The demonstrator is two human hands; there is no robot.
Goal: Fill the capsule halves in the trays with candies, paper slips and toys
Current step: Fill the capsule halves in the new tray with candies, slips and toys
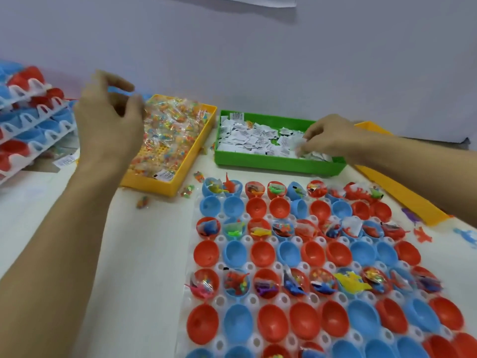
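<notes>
A clear tray point(219, 301) of red and blue capsule halves point(271, 324) fills the lower right; alternate rows hold candy packets, slips and small toys, the rows between are bare. My left hand point(108, 125) hovers above the yellow bin of wrapped candies point(167, 130), its fingers loosely curled; whether it holds a packet is blurred. My right hand point(325, 138) reaches into the green bin of paper slips point(258, 136) and pinches slips at the bin's right end.
Stacked white trays of red and blue capsule halves point(28, 120) stand at the far left. Another yellow bin point(402, 192) lies behind my right arm. Loose candy packets point(188, 191) and small toys point(423, 233) lie on the white table. A wall stands close behind.
</notes>
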